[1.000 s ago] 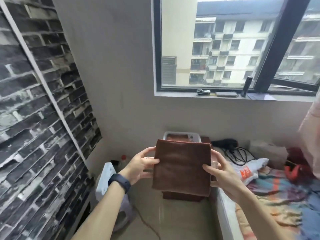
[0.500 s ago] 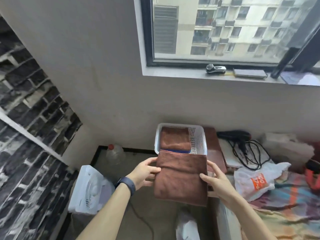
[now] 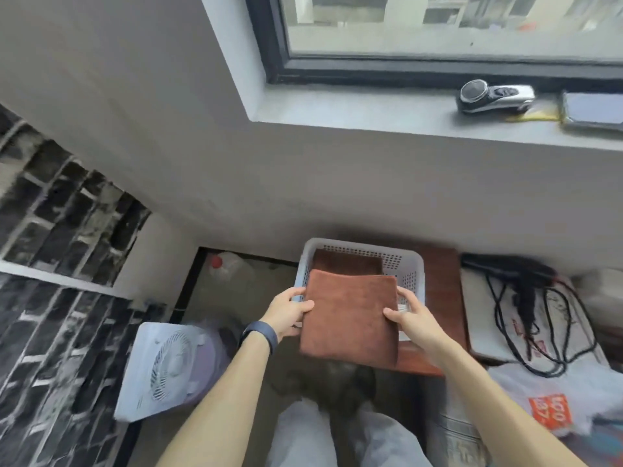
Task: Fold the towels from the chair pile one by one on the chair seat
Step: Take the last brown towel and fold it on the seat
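Starting at the far left, a dark brick-pattern wall [image 3: 50, 230] borders the work area. A white box fan [image 3: 165, 369] stands on the floor below it, with a red-capped bottle [image 3: 220, 266] near the corner behind. None of these touch the work.

The left hand [image 3: 286, 311], with a dark wristband [image 3: 259, 333] on its wrist, pinches the left edge of the folded brown towel [image 3: 350, 318], thumb on top and fingers curled beneath. The towel is a flat, squared rectangle held level in the air. Its far edge overlaps the near rim of the white basket [image 3: 413, 264] in this view; whether it touches the rim cannot be determined. A second brown towel [image 3: 347, 262], also folded, lies inside the basket.

The right hand [image 3: 409, 318] grips the towel's right edge in the same manner. In my assessment, the matched two-sided hold keeps the layers from sliding apart and the fold from opening.

The basket rests on a reddish wooden surface [image 3: 441, 298], which appears to be the chair seat. Judging by the towel's finished shape and its position above the basket, folding of this piece looks complete and stacking it on the one inside looks like the step in hand.

Further right lie tangled black cables [image 3: 539, 325] and a white plastic bag [image 3: 553, 389]. On the window sill above sit an electric shaver [image 3: 494, 97] and a phone [image 3: 593, 111].

The pile of unfolded towels is not visible.
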Tool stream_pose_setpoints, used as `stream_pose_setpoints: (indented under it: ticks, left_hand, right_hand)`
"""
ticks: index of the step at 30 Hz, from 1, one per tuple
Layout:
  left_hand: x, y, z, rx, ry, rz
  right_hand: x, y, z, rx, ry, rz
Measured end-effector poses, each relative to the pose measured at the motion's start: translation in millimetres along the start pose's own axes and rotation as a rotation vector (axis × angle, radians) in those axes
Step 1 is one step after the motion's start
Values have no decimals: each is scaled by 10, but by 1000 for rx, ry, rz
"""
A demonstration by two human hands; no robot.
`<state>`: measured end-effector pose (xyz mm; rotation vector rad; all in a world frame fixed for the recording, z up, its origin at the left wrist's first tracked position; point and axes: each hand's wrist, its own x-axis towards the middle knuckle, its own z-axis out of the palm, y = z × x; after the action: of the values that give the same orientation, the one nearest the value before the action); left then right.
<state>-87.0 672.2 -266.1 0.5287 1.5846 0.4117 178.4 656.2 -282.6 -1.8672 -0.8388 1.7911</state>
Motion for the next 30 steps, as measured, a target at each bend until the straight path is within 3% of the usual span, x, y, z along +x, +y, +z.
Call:
stream_pose_setpoints:
  ticks: [12,23,27,30]
  left_hand:
    - [1028,322,132,425,155,112]
    - [1177,255,97,270,146,138]
    - [1169,273,150,492,193,175]
    - [1037,234,222,1035,431,451]
  right_hand:
    - [977,-145,77,82,56,168]
    - [1059,0,196,157,216,120]
    - [1076,-2,270,-10,293,70]
    - [942,-57,357,-218,468,-34]
